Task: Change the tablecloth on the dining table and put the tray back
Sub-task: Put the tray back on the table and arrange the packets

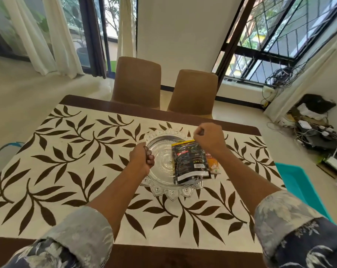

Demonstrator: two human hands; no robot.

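Observation:
A cream tablecloth (71, 163) with brown leaf print and a brown border covers the dining table. At its middle lies a round clear glass tray (162, 190) with a scalloped rim. A black packet (191, 163) and an orange packet (213, 165) lie in the tray's right half. My left hand (142, 158) grips the tray's left rim with curled fingers. My right hand (209, 139) is at the tray's far right rim, fingers curled; what it holds is hidden behind the hand.
Two brown chairs (136, 82) (194, 91) stand at the table's far side. A teal tub (299, 182) sits on the floor at the right. Cables and a router (318, 136) clutter the right corner under the barred window.

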